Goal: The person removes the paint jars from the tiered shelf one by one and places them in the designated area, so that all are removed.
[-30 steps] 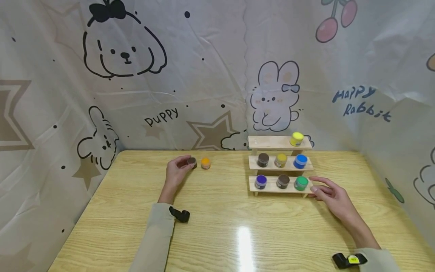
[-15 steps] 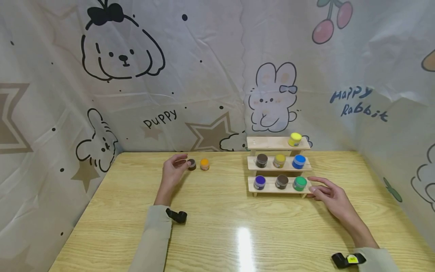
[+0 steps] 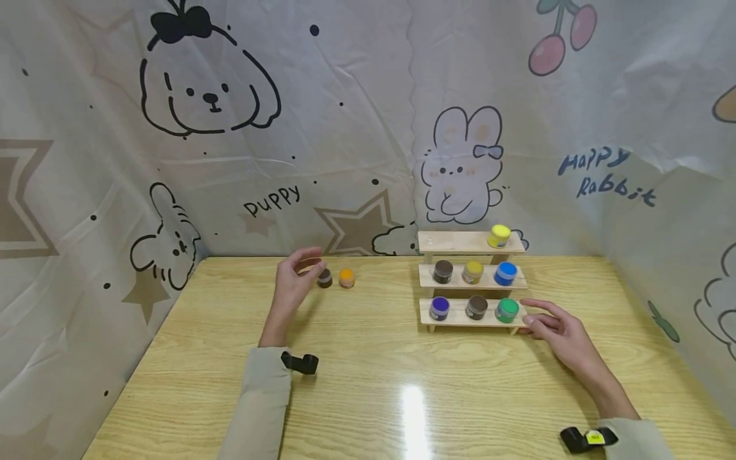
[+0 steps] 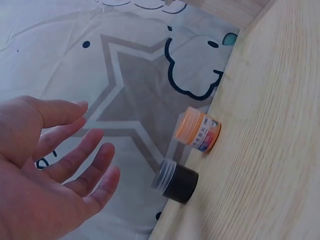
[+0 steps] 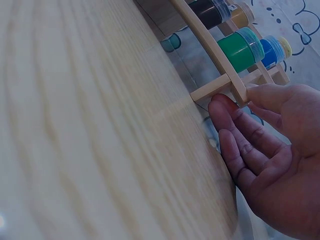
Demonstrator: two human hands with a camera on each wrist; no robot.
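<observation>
On the feed I log left hand [image 3: 292, 281] relaxed, empty; dark jar [image 4: 182, 185] just right of it, likely light, rigid, slick, best pinched round its sides; right hand [image 3: 566, 335] pinching wooden rack [image 3: 448, 241].

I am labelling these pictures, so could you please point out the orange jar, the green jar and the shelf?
orange jar [image 4: 203, 133]: left wrist view, on its labelled side
green jar [image 5: 236, 53]: right wrist view, on its green side
shelf [image 3: 454, 241]: head view, bare part of its top board
</observation>
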